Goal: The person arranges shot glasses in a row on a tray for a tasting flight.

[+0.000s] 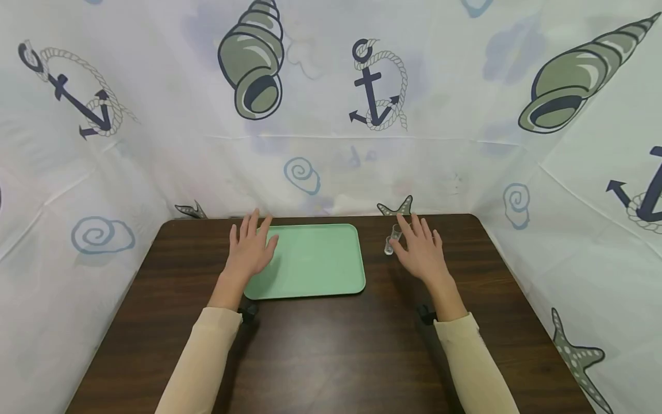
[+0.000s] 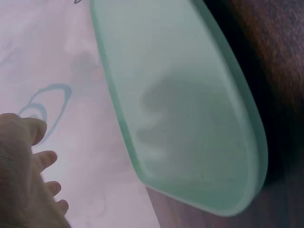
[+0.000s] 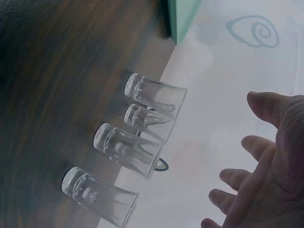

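A flat, light green tray [image 1: 315,261] lies on the table. Above its left end hovers my left hand [image 1: 248,250], fingers spread and holding nothing; it casts a soft shadow on the tray in the left wrist view. To the tray's right, my right hand [image 1: 421,256] is raised with straight, spread fingers and nothing in it. Just beside its thumb a small clear shot glass [image 1: 389,248] shows, while the hand covers others. The right wrist view reveals several such glasses standing upright near one another, among them an end glass [image 3: 99,197] and a middle one [image 3: 128,151], apart from the hand.
The dark brown wooden table [image 1: 320,356] spans the space before me. White cloth [image 1: 326,80] printed with shells, anchors and starfish hangs behind its back edge and along both sides. A corner of the tray [image 3: 183,19] appears beyond the glasses in the right wrist view.
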A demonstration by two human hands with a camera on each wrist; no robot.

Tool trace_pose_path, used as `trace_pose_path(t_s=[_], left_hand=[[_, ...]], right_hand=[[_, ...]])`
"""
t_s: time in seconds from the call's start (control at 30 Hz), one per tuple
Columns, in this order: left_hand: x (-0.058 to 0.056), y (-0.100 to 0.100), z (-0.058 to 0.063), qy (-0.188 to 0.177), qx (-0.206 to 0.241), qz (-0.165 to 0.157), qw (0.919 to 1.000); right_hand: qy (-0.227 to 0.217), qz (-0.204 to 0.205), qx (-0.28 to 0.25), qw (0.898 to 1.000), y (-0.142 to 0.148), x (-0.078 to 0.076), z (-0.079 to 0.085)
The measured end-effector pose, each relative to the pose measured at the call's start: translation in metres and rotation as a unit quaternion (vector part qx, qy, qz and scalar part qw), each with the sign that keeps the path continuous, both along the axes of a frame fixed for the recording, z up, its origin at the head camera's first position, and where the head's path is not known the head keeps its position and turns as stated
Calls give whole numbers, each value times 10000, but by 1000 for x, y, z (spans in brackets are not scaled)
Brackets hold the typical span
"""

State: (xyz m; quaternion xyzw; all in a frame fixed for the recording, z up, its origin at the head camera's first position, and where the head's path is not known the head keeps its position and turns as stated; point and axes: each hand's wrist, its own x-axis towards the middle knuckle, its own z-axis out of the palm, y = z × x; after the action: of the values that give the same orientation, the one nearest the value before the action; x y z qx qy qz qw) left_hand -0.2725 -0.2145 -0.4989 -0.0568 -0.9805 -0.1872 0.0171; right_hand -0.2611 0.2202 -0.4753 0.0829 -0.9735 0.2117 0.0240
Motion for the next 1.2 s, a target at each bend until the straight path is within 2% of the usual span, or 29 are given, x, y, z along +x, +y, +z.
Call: trace_pose_path(t_s=[0.13,0.37,0.47,0.6,0.8,0.97,1.2], left_hand=[[0,-7,3,486,88,194,9986],[4,-22,2,683,303,580,9955],[8,-30,0,521,349,713,9955],[14,-38,-5,113,473,871,9950],[21,-46,-19,-416,1082,986,9884],[24,-51,-25,-621,1210,1005,9856],[25,-57,-31,-765,1137,881,9866]], right_hand=[[131,51,78,9999,-4,-2,4],[344,138,417,9984,-10,-5,5],[458,127,480,9977,-12,-9,5],[446,143,521,9975,-12,-14,4],[266,163,746,9967,-12,-19,2],[315,195,902,9952,-12,-23,3],[-2,211,1021,9945,-10,-30,-1]])
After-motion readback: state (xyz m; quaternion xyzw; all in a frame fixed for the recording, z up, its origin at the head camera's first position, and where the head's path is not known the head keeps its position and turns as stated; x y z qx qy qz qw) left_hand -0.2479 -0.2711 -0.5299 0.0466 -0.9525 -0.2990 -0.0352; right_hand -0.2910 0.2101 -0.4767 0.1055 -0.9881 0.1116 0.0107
